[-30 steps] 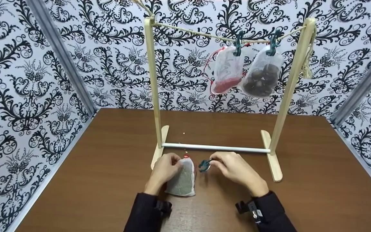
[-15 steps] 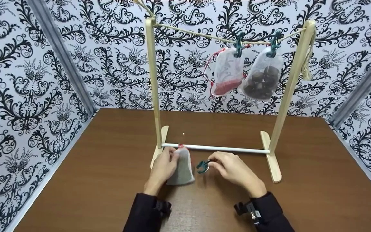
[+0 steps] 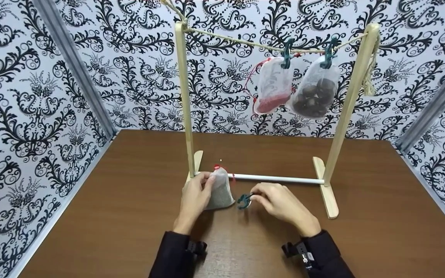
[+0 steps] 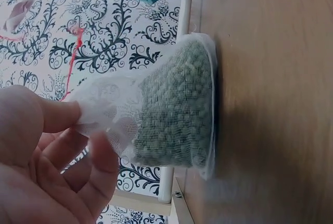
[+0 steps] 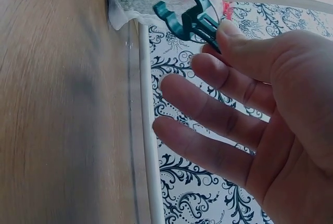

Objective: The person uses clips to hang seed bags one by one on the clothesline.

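Note:
My left hand (image 3: pixel 196 197) pinches a white mesh bag (image 4: pixel 174 109) near its top, between thumb and fingers. Small green grains, perhaps dried peas, fill the bag's lower part, and a red cord shows at its mouth. The bag hangs upright, its base at or just above the table; I cannot tell which. To its right, my right hand (image 3: pixel 280 202) pinches a dark green plastic clip (image 5: pixel 190 13) by its handle end. In the right wrist view the clip's curved jaws point toward the bag, and the other fingers are spread loosely.
A wooden frame with two posts (image 3: pixel 185 96) and a white crossbar (image 3: pixel 276 178) stands on the brown table (image 3: pixel 129 231). From its sagging rope (image 3: pixel 230 38), two green clips hold a mesh bag with red contents (image 3: pixel 272 87) and one with dark round things (image 3: pixel 313 92).
My left hand has raised the bag of green grains and moved it slightly away from me, from lying on the table to upright. The right hand with the clip has hardly moved.

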The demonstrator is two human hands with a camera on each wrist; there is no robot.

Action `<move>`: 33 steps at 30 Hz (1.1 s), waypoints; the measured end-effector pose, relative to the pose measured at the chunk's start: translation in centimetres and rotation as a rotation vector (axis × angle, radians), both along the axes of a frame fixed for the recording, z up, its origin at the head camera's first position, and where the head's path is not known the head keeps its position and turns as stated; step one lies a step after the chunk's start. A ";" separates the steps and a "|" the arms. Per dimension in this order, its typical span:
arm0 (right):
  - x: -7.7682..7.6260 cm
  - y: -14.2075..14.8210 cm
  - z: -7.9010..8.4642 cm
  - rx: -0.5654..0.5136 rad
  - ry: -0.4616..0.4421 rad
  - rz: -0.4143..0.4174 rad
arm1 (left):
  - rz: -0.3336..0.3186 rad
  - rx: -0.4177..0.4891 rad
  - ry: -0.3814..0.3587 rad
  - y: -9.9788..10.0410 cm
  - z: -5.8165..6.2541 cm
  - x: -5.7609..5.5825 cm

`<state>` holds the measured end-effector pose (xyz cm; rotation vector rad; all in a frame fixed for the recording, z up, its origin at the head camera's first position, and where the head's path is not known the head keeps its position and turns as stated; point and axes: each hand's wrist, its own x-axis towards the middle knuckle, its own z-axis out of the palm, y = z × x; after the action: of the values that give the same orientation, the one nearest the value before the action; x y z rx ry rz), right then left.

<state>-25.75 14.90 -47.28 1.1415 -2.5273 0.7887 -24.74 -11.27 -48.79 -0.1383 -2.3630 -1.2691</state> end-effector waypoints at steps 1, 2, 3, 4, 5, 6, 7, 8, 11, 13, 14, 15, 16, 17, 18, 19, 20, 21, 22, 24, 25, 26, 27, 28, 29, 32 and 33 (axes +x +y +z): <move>0.0 0.0 0.0 -0.007 0.002 0.001 | -0.004 0.008 0.001 0.0 0.0 0.0; 0.1 0.1 0.0 -0.013 0.003 0.001 | -0.010 0.016 0.001 0.1 0.0 0.0; 0.1 0.1 0.1 -0.017 0.005 0.002 | -0.017 0.026 0.001 0.1 0.0 -0.1; 0.1 0.1 0.1 -0.021 0.006 0.004 | -0.023 0.033 0.002 0.1 0.0 -0.1; 0.1 0.2 0.1 -0.024 0.007 0.006 | -0.029 0.042 0.007 0.2 0.1 -0.1; 0.2 0.2 0.1 -0.027 0.005 0.007 | -0.025 0.047 0.010 0.2 0.1 -0.1; 0.2 0.2 0.2 -0.030 0.003 0.008 | -0.023 0.055 0.016 0.2 0.2 -0.1; 0.2 0.2 0.2 -0.034 -0.001 0.009 | -0.021 0.067 0.022 0.3 0.2 -0.1; 0.4 0.3 0.3 -0.058 -0.004 0.010 | -0.063 0.174 0.013 0.7 0.4 -0.1; 0.6 0.4 0.3 -0.076 -0.007 0.013 | -0.126 0.306 -0.026 1.1 0.5 -0.1; 0.7 0.5 0.3 -0.086 -0.006 0.013 | -0.158 0.381 -0.057 1.3 0.6 -0.1; 0.8 0.5 0.3 -0.096 -0.005 0.012 | -0.188 0.455 -0.090 1.5 0.6 -0.1; 0.9 0.6 0.2 -0.105 -0.004 0.009 | -0.209 0.518 -0.122 1.7 0.6 -0.1; 0.9 0.7 0.2 -0.114 -0.001 0.005 | -0.222 0.564 -0.144 1.9 0.6 0.0; 0.9 0.8 0.2 -0.122 0.004 0.000 | -0.226 0.600 -0.164 2.0 0.6 0.0; 0.9 0.9 0.2 -0.130 0.011 -0.005 | -0.224 0.620 -0.176 2.2 0.7 0.0; 0.8 1.0 0.3 -0.137 0.022 -0.008 | -0.221 0.633 -0.178 2.3 0.7 0.1; 0.7 1.1 0.4 -0.145 0.032 -0.010 | -0.216 0.635 -0.175 2.4 0.7 0.1; 0.5 1.2 0.6 -0.150 0.042 -0.012 | -0.208 0.639 -0.170 2.5 0.8 0.1; 0.1 1.3 1.3 -0.163 0.065 -0.012 | -0.195 0.656 -0.159 2.6 0.8 0.2; -0.1 1.3 1.7 -0.167 0.076 -0.011 | -0.188 0.666 -0.152 2.6 0.9 0.1; -0.3 1.3 2.3 -0.171 0.090 -0.010 | -0.183 0.675 -0.146 2.7 1.0 0.1; -0.4 1.3 2.9 -0.172 0.102 -0.011 | -0.180 0.685 -0.141 2.8 1.2 0.1; -0.6 1.2 3.5 -0.172 0.119 -0.009 | -0.177 0.696 -0.138 2.8 1.4 0.0; -0.7 1.1 4.1 -0.170 0.140 -0.006 | -0.177 0.700 -0.132 2.9 1.7 -0.1; -1.1 0.6 6.2 -0.159 0.201 0.004 | -0.174 0.706 -0.107 3.1 3.1 -0.5; -1.2 0.4 6.8 -0.159 0.216 0.006 | -0.173 0.705 -0.097 3.2 3.6 -0.7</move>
<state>-26.97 15.25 -40.47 1.1169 -2.2443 0.8041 -25.40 -8.04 -45.14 -0.0561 -1.8630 -2.1473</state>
